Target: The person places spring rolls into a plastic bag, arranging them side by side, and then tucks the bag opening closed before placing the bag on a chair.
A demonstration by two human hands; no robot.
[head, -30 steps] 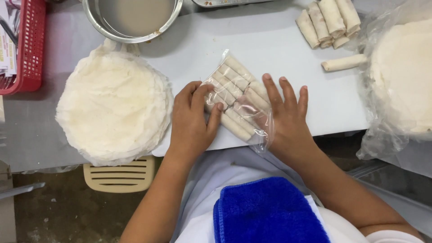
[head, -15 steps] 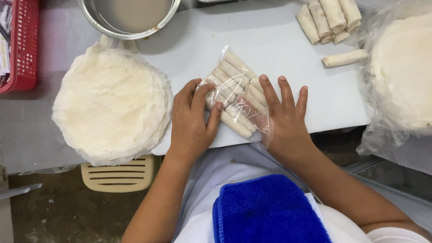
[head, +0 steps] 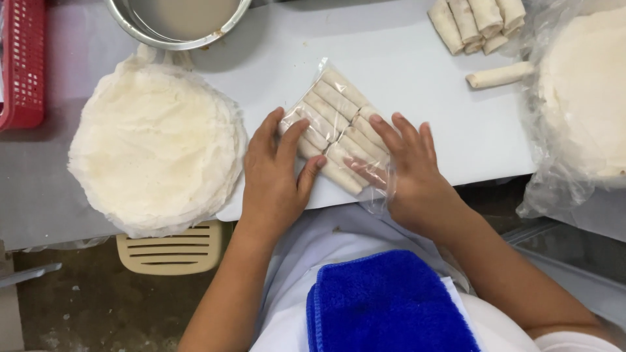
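A clear plastic bag (head: pixel 339 124) packed with several pale spring rolls lies on the white board (head: pixel 404 72) at the table's near edge. My left hand (head: pixel 274 179) rests flat against the bag's left side, fingers and thumb touching it. My right hand (head: pixel 411 173) presses on the bag's right, open end, fingers spread over the rolls and the loose plastic.
A round stack of thin white wrappers (head: pixel 153 146) lies left of the bag. A metal bowl of beige paste (head: pixel 176 19) stands behind it, a red basket (head: pixel 23 62) at far left. Loose spring rolls (head: pixel 479 23) and a bagged wrapper stack (head: pixel 580 98) sit at right. A blue towel (head: pixel 391 306) covers my lap.
My right hand has slid left onto the bag's end, fingers closer together. My left hand has shifted slightly up along the bag's side.
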